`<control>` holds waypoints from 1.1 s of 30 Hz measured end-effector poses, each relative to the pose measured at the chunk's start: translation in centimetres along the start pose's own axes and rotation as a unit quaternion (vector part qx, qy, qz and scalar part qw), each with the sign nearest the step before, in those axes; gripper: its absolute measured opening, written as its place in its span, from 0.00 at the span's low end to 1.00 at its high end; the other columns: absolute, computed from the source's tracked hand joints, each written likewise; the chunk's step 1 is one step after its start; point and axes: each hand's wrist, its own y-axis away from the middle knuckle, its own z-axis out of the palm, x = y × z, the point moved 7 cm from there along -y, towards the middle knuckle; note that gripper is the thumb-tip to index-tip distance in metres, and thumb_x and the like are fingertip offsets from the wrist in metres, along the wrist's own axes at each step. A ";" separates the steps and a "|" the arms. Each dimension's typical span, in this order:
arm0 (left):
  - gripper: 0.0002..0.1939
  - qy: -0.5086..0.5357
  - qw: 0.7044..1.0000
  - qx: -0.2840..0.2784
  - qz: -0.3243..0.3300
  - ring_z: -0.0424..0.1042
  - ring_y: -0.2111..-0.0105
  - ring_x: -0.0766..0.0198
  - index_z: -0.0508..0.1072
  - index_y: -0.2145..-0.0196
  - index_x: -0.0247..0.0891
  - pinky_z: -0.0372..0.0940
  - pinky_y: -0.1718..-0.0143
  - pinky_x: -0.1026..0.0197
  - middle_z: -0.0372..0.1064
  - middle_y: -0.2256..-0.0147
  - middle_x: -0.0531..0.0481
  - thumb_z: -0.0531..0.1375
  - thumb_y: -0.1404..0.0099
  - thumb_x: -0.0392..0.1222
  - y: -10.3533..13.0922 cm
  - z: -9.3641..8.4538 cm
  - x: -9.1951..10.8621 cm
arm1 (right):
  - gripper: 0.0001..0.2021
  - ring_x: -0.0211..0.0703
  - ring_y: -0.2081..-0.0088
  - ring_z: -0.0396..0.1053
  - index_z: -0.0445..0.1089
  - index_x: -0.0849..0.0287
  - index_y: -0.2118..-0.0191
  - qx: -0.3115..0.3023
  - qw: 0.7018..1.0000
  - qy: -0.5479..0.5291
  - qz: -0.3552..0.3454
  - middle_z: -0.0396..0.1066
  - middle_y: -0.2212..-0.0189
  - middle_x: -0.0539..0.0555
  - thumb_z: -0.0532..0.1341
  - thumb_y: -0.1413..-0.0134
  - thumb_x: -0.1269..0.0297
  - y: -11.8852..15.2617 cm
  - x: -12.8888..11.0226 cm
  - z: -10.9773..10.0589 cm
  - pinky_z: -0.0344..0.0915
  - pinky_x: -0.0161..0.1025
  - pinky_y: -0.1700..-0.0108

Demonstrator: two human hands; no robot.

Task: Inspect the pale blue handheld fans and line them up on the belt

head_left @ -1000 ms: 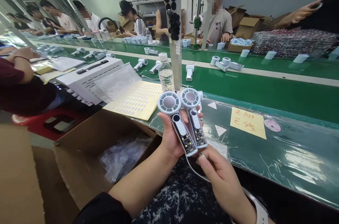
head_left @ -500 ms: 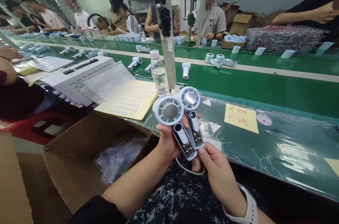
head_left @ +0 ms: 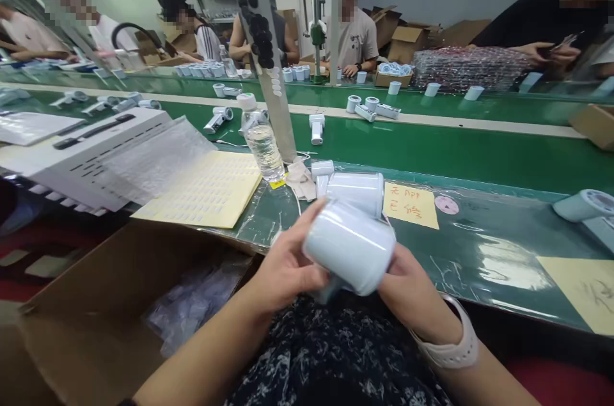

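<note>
Head view: the left grip [head_left: 285, 265] holds a tilted pale-blue fan [head_left: 350, 246].

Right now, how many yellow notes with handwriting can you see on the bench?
2: a red-lettered note beyond the held fans, to their right; another note at the right edge, cut off by the frame. Others could be hidden.
</note>
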 end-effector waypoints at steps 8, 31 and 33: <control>0.28 0.118 0.989 -0.021 -0.081 0.69 0.70 0.65 0.71 0.50 0.41 0.71 0.63 0.56 0.68 0.67 0.52 0.68 0.44 0.56 -1.2 1.3 -1.6 | 0.20 0.45 0.58 0.68 0.66 0.51 0.50 0.123 0.992 -0.034 0.026 0.70 0.56 0.54 0.69 0.47 0.58 1.6 0.7 -3.0 0.69 0.44 0.56; 0.21 0.047 0.990 -0.095 -0.091 0.70 0.69 0.66 0.65 0.54 0.41 0.68 0.64 0.58 0.66 0.65 0.54 0.68 0.42 0.40 0.2 3.4 -3.3 | 0.17 0.41 0.67 0.67 0.66 0.56 0.57 0.088 0.982 -0.147 0.078 0.68 0.66 0.51 0.69 0.49 0.55 1.9 2.1 -1.4 0.66 0.40 0.63; 0.20 0.040 0.990 -0.105 -0.082 0.71 0.68 0.65 0.66 0.53 0.41 0.68 0.63 0.57 0.66 0.65 0.54 0.67 0.41 0.40 0.2 3.3 -3.2 | 0.17 0.41 0.67 0.66 0.66 0.55 0.57 0.090 0.985 -0.131 0.071 0.68 0.66 0.51 0.68 0.48 0.54 1.9 2.0 -1.6 0.66 0.40 0.63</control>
